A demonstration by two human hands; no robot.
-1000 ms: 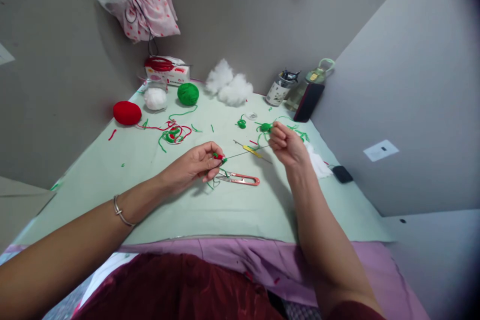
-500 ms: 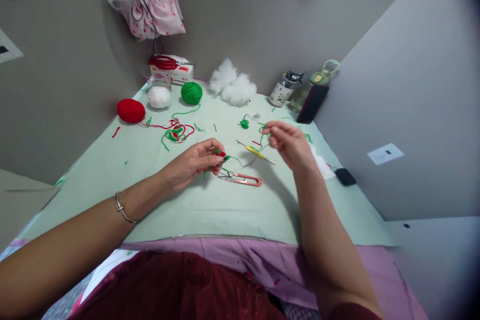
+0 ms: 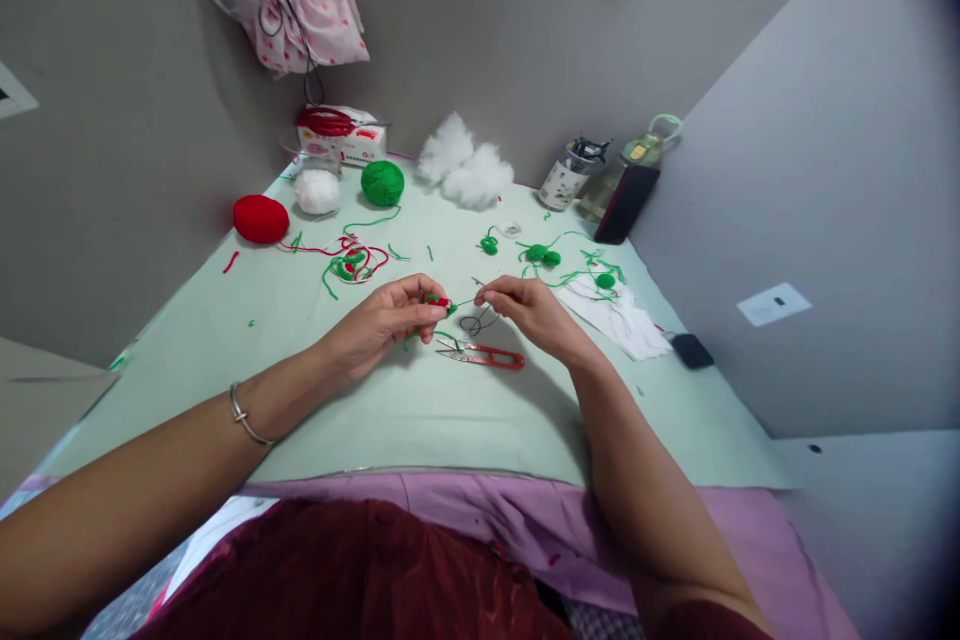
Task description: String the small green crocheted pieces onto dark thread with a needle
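My left hand (image 3: pixel 386 320) is pinched on a small red and green crocheted piece (image 3: pixel 439 301) above the pale green table (image 3: pixel 420 410). My right hand (image 3: pixel 529 308) is close beside it, fingers pinched on a thin needle or thread that points toward the piece. A dark thread loop (image 3: pixel 478 323) lies between the hands. Red-handled thread snips (image 3: pixel 484 354) lie just in front of both hands.
A red yarn ball (image 3: pixel 260 218), a white ball (image 3: pixel 316 191) and a green ball (image 3: pixel 382 182) sit at the back left, with white stuffing (image 3: pixel 465 165) behind. Green yarn bits (image 3: pixel 544 254), white cloth (image 3: pixel 619 320), a jar (image 3: pixel 564 182), a bottle (image 3: pixel 637 160) and a dark phone (image 3: pixel 626 205) lie right.
My right hand has come back from the far right to meet the left hand at the crocheted piece; the thread has gone slack and loops on the table.
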